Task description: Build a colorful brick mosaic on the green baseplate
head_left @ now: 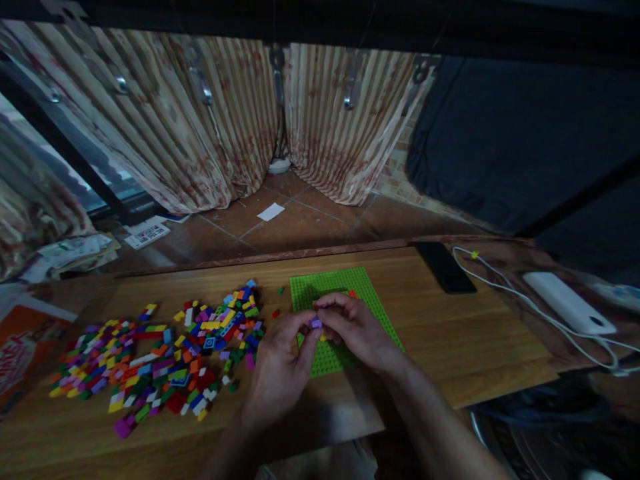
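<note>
While over green baseplate (pixel 335 287), left hand (pixel 277 367) and right hand (pixel 357 330) fingers pinch purple brick (pixel 315 323)

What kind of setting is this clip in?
Probably a room in a home: striped patterned curtains over a brown tiled floor, and a wooden table with a black phone beside loose coloured toy bricks.

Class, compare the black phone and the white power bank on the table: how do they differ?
The phone is black and flat; the power bank is white and thicker. A white cable runs beside the power bank; whether it plugs into either is unclear. The phone lies nearer the green baseplate. Both lie flat on the table.
</note>
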Tool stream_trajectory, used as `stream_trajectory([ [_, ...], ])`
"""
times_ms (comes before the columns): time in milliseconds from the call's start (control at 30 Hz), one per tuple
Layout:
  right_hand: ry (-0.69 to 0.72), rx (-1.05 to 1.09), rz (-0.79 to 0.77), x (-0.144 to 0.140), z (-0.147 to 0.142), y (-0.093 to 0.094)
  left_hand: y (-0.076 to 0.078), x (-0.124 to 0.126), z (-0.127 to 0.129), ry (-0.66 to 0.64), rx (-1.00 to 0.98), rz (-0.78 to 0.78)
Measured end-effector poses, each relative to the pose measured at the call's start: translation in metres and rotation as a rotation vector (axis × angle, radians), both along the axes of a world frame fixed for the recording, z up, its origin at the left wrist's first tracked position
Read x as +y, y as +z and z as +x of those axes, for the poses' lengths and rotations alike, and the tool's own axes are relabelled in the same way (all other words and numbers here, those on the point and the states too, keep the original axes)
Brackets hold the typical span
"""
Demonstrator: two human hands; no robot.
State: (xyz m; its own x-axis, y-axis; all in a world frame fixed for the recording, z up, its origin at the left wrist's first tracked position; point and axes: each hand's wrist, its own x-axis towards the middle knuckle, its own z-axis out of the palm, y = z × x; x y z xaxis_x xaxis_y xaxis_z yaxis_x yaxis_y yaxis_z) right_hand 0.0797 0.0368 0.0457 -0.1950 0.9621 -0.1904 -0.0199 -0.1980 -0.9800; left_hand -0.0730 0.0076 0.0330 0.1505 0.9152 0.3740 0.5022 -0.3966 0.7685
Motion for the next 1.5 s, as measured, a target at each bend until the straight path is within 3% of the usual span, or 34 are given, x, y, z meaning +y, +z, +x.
stream_trajectory([
  [133, -0.004, -0.042, 0.072, 0.0, 0.01, -0.003, -0.001, 0.0, 0.006, -0.029, 0.025, -0.002],
  [333, -0.349, -0.067, 0.164, 0.009, 0.032, -0.005, -0.014, 0.002, 0.011, 0.002, 0.245, 0.072],
  [467, -0.452, -0.057, 0.176, 0.015, 0.043, -0.003, -0.026, 0.003, 0.018, -0.015, 0.347, 0.128],
  [933, -0.442, -0.118, 0.109, 0.019, 0.048, -0.015, -0.031, 0.007, 0.04, 0.022, 0.457, 0.15],
  [1500, -0.417, -0.107, 0.116, 0.019, 0.048, -0.016, -0.028, 0.005, 0.043, 0.068, 0.456, 0.165],
])
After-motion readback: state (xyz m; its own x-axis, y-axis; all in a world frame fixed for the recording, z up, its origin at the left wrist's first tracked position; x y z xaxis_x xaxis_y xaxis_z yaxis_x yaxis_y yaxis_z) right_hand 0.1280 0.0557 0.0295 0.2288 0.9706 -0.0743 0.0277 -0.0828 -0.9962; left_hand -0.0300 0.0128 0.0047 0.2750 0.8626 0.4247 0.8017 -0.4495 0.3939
